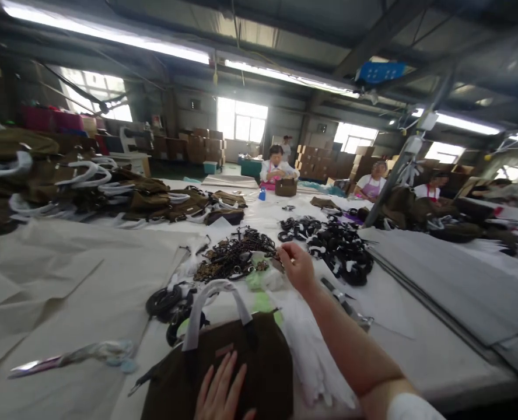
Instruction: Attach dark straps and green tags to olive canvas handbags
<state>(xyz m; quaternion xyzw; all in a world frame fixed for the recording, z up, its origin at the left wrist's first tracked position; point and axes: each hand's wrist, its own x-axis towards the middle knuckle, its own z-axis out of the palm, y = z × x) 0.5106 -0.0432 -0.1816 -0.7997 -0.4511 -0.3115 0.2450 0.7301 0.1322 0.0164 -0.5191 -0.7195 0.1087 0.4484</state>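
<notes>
My left hand [221, 388] lies flat, fingers spread, on the front of a dark brown handbag [268, 356]. The bag's upright handle [217, 286] is wrapped in white material. Farther forward, my right hand [297, 267] is closed in a pinch at the right edge of a pile of dark and brass-coloured straps or chains [237, 251]. Whatever is between those fingertips is too small to make out. Right of that hand lies a heap of coiled black straps [342, 245] with white wrapping. More black coils [165, 300] sit left of the bag's handle.
Scissors with wrapped handles [73, 357] lie on the left of the table. White gloves or cloth [314, 356] rest right of the bag. Brown bags [154, 195] are piled at the far left. A slanted metal post [392, 175] rises at the right. Several people work beyond.
</notes>
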